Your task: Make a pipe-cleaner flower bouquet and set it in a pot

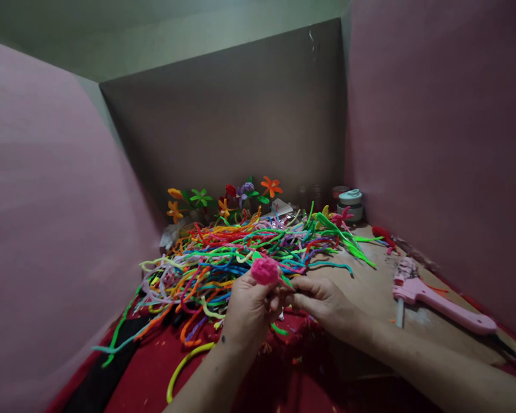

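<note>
In the middle of the head view, my left hand (250,304) is closed around a pink pipe-cleaner flower (265,271). The flower has a round, fuzzy pink head with a bit of green behind it. Just to its right, my right hand (316,298) pinches a green pipe-cleaner piece (286,282) beside the flower head. Whether that green piece is joined to the flower is hidden by my fingers. Behind both hands spreads a big tangled pile of coloured pipe cleaners (223,252).
A pink hot glue gun (447,307) with a glue stick lies on the cardboard (370,287) at right. Several finished flowers (201,197) stand at the back. A pale-blue lidded jar (350,205) is back right. Red cloth (133,378) covers the front; pink walls flank both sides.
</note>
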Motion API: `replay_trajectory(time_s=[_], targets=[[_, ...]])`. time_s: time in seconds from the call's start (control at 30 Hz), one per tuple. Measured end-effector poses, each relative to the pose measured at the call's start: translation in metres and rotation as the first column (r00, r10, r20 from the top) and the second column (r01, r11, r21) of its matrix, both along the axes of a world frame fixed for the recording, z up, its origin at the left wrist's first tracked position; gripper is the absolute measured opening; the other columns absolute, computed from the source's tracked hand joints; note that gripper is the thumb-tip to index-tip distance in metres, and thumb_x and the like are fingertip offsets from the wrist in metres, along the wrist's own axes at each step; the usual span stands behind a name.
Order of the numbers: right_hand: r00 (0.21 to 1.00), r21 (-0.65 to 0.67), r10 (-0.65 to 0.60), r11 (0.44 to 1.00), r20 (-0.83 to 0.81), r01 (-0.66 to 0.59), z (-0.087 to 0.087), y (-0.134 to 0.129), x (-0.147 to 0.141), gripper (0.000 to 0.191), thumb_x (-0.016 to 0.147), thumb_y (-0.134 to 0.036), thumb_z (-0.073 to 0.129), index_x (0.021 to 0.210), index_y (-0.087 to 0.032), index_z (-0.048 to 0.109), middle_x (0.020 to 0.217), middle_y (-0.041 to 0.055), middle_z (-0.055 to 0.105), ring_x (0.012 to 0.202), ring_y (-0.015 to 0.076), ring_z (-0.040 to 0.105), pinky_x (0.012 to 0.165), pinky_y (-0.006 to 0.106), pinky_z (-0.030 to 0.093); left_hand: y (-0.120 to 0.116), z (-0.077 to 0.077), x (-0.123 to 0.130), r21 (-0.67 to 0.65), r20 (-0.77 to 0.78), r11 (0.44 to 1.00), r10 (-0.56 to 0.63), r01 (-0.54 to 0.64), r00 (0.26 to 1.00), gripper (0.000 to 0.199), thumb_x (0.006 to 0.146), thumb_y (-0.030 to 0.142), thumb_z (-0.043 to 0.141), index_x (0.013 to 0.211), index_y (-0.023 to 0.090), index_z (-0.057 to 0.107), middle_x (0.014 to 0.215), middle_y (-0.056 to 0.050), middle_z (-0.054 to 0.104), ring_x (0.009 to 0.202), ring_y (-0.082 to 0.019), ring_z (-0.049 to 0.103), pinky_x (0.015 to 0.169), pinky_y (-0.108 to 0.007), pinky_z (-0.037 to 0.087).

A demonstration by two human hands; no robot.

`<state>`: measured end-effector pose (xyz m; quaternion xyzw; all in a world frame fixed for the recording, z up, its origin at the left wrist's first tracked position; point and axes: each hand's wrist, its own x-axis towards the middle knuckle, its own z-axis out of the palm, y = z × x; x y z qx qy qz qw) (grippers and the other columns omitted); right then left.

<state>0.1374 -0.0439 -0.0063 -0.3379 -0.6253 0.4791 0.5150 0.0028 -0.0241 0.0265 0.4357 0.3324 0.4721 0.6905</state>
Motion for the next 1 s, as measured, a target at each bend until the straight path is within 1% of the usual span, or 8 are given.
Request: replay_trajectory(time_s=[0.1,0.2,0.27,0.37,0.5,0.73,0.87,1.0], targets=[[0.998,-0.019,0.020,1.000,-0.057,-0.021,0.005,-0.002,-0.001,0.019,0.076,-0.034,0.060,0.082,-0.017,0.067,0.068,-0.0003,0.059,0.068,0.0131,0.053,0.066,0.026,0.043,-0.002,0.002,0.000,0.024,-0.031,1.000,0.018,-0.018,0.999,0.023,0.066,0.023,0.067,0.056,0.015,0.048,0.038,0.007,0.044,0.032,-0.002,0.033,0.035,-0.015,0.023],[0.997,-0.069,-0.073,0.995,-0.036,0.071,0.009,-0.004,-0.002,0.028,0.079,-0.039,0.055,0.067,-0.015,0.062,0.053,-0.0031,0.046,0.051,0.0090,0.040,0.050,0.022,0.034,-0.002,0.005,0.000,-0.018,0.029,0.999,0.032,-0.031,0.999,0.023,0.067,0.024,0.067,0.061,0.016,0.047,0.040,0.008,0.045,0.029,-0.001,0.030,0.032,-0.014,0.022],[0.992,-0.082,-0.128,0.989,-0.015,0.126,0.010,-0.006,-0.003,0.034,0.078,-0.043,0.055,0.058,-0.015,0.056,0.049,-0.0044,0.040,0.048,0.0082,0.034,0.047,0.022,0.029,-0.001,0.008,0.000,-0.035,0.087,0.999,0.037,-0.034,0.996,0.026,0.067,0.024,0.067,0.061,0.017,0.043,0.042,0.009,0.045,0.028,-0.001,0.029,0.030,-0.013,0.024],[0.990,-0.082,-0.139,0.987,-0.022,0.137,0.010,-0.007,-0.004,0.037,0.078,-0.045,0.054,0.054,-0.017,0.048,0.049,-0.0044,0.037,0.048,0.0083,0.032,0.046,0.023,0.026,0.001,0.011,-0.001,-0.008,0.139,0.999,0.041,-0.040,0.989,0.027,0.067,0.024,0.067,0.062,0.018,0.041,0.046,0.009,0.045,0.029,-0.001,0.027,0.028,-0.013,0.025],[0.990,-0.082,-0.142,0.987,-0.007,0.141,0.009,-0.008,-0.005,0.037,0.078,-0.041,0.054,0.051,-0.018,0.044,0.049,-0.0043,0.037,0.048,0.0083,0.031,0.046,0.023,0.025,0.004,0.014,-0.005,0.004,0.103,0.999,0.049,-0.049,0.993,0.027,0.067,0.024,0.066,0.063,0.018,0.041,0.045,0.010,0.044,0.028,-0.001,0.026,0.026,-0.012,0.025],[0.985,-0.049,-0.161,0.985,0.064,0.165,0.008,-0.009,-0.001,0.035,0.081,-0.036,0.049,0.052,-0.018,0.042,0.049,-0.0043,0.037,0.049,0.0088,0.032,0.048,0.023,0.026,0.015,0.013,-0.015,-0.036,-0.072,0.990,0.134,-0.137,0.988,0.024,0.064,0.025,0.068,0.067,0.016,0.046,0.046,0.007,0.050,0.029,-0.001,0.034,0.026,-0.010,0.025],[0.983,-0.047,-0.166,0.984,0.073,0.170,0.006,-0.008,-0.001,0.031,0.081,-0.033,0.049,0.055,-0.017,0.046,0.051,-0.0038,0.039,0.050,0.0089,0.033,0.049,0.023,0.027,0.022,0.009,-0.018,-0.044,-0.034,0.994,0.098,-0.099,0.995,0.020,0.064,0.020,0.066,0.068,0.016,0.048,0.045,0.007,0.050,0.030,-0.001,0.036,0.028,-0.008,0.026],[0.982,-0.044,-0.174,0.983,0.075,0.178,0.003,-0.007,-0.001,0.030,0.081,-0.032,0.050,0.055,-0.017,0.047,0.052,-0.0039,0.040,0.051,0.0088,0.033,0.050,0.023,0.027,0.021,0.009,-0.015,-0.039,-0.067,0.989,0.141,-0.143,0.988,0.019,0.063,0.021,0.066,0.068,0.017,0.048,0.044,0.006,0.051,0.030,-0.003,0.037,0.026,-0.010,0.028]])
